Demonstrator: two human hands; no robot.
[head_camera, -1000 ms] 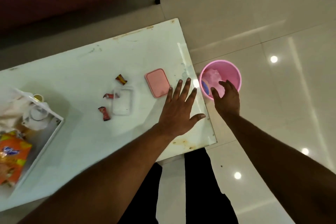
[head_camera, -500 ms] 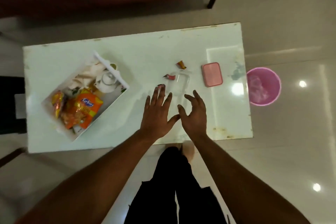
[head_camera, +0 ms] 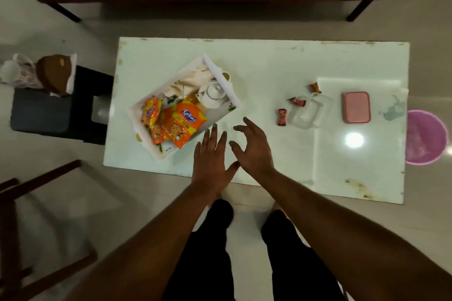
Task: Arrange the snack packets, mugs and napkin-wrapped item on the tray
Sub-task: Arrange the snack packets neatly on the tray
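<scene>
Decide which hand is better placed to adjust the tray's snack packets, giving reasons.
Left, probably: the left hand is nearest the white tray and its orange snack packets; the right hand lies farther right, toward the clear container.

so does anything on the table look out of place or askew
Yes. The white tray sits skewed, diagonal to the table edges, with orange snack packets heaped overlapping at its near end. Three red candies lie loose around the clear container, and a pink lid lies apart to its right.
</scene>
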